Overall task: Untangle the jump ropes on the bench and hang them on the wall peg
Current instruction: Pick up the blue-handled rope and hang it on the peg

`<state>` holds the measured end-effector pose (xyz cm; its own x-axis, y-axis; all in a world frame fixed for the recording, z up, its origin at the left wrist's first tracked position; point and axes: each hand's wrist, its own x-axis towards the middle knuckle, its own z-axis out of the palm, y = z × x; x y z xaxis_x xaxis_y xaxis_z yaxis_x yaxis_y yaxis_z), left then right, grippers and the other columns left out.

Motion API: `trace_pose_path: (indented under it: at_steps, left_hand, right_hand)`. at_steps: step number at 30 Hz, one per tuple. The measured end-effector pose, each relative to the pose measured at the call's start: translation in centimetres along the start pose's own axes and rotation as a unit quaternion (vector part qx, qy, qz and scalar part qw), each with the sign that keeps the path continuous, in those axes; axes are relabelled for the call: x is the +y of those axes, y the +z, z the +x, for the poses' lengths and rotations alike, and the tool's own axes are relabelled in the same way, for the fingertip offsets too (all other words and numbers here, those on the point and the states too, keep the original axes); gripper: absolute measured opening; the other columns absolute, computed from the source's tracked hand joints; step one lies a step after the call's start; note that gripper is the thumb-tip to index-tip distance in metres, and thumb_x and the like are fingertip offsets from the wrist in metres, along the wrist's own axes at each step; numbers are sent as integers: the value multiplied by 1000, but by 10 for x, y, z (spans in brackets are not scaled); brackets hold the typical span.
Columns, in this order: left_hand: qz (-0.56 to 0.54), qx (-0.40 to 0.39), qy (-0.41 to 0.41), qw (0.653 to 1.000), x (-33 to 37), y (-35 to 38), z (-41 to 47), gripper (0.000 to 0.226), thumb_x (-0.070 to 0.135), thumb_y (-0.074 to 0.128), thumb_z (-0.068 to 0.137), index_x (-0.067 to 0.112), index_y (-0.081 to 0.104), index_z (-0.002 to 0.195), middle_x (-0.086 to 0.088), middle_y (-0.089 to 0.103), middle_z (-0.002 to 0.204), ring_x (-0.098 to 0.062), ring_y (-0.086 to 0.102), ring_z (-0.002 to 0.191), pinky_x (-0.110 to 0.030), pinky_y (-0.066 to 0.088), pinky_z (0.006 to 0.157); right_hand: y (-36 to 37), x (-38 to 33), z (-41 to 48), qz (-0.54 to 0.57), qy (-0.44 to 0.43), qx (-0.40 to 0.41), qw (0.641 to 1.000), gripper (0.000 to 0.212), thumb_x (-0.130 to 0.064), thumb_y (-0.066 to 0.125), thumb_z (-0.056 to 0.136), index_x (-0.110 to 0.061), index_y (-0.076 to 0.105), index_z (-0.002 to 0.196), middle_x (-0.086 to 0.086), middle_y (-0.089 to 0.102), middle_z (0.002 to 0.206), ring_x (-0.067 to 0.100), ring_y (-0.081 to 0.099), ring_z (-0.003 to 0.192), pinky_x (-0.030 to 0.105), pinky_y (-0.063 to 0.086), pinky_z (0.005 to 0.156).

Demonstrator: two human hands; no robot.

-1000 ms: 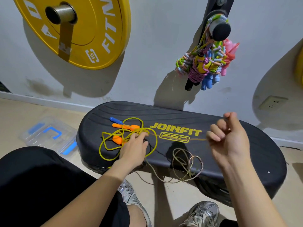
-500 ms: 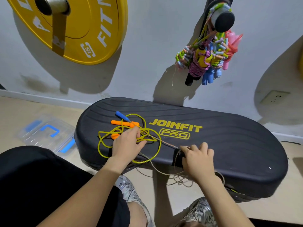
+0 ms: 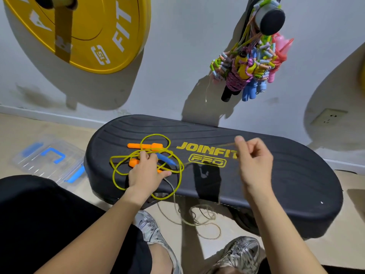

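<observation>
A yellow jump rope [image 3: 180, 178] lies in tangled loops on the left half of the black JOINFIT PRO worktop [image 3: 276, 175], wound around two orange handles [image 3: 144, 145] and a blue handle [image 3: 166, 159]. The left hand [image 3: 147, 175] sits on the middle of this tangle, its fingers [image 3: 145, 156] bent down onto the yellow strands and the thumb stretched out flat. The right hand [image 3: 254, 161] is raised over the worktop's centre, thumb and forefinger pinching a thin beige braided rope [image 3: 205, 220]. That rope runs from the pinch back into the tangle and also spills off the worktop's front edge in loose coils onto the floor. Above the worktop's right half, a wall peg [image 3: 270, 17] carries a bundle of coloured jump ropes [image 3: 246, 70]. Left of the worktop, on the floor, lies a clear plastic box [image 3: 49, 157] with blue clips; its contents cannot be made out.
</observation>
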<state>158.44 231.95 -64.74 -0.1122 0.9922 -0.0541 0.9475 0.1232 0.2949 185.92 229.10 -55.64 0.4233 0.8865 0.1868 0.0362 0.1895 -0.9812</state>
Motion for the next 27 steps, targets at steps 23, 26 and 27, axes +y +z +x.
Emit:
trace_pose_path:
  at_steps: [23, 26, 27]
  left_hand:
    - [121, -7, 274, 954, 63, 27, -27, 90, 23, 61, 104, 44, -4, 163, -5, 33, 126, -32, 61, 63, -37, 39, 49]
    - [178, -59, 282, 941, 69, 28, -26, 81, 9, 64, 99, 41, 19, 158, -11, 26, 143, -32, 60, 64, -37, 39, 53]
    - [187, -72, 282, 938, 71, 29, -28, 65, 11, 63, 100, 37, 31, 151, -14, 25, 147, -34, 62, 66, -36, 39, 54]
  right_hand:
    - [-67, 12, -9, -452, 166, -270, 834, 40, -42, 63, 101, -9, 68, 78, 6, 74, 65, 21, 75, 60, 32, 57, 66]
    - [-70, 18, -16, -557, 174, -349, 733, 37, -38, 57, 99, -7, 70, 84, 9, 75, 76, 31, 73, 81, 37, 57, 74]
    - [-69, 22, -19, -565, 184, -364, 717, 34, -35, 57, 97, -7, 70, 84, 11, 75, 81, 34, 72, 85, 39, 57, 74]
